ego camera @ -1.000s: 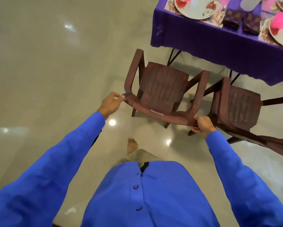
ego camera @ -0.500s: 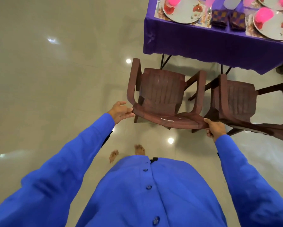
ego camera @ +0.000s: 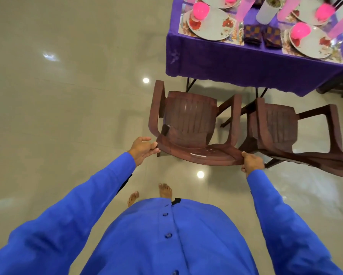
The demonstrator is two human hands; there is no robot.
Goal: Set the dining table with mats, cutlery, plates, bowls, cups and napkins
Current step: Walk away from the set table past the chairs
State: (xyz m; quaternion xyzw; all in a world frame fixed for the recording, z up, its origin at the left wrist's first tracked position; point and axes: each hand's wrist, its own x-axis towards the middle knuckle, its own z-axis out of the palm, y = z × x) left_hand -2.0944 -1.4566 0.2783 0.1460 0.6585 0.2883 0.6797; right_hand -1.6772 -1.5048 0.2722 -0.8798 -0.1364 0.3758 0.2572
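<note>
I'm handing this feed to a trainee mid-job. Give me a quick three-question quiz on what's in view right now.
1. True or false: both hands hold the same brown chair.
2. What sits on each plate at the table's near edge? A) a pink bowl B) a fork C) nothing
3. What lies between the two near place mats?

Key
1. True: the left hand and right hand hold the backrest ends of the left chair; the second chair is untouched.
2. A: a pink bowl on the left plate, another on the right plate.
3. Two folded patterned napkins.

Purple-clothed table [ego camera: 246,62]: mats [ego camera: 237,39], plates [ego camera: 210,24], napkins [ego camera: 252,34].
</note>
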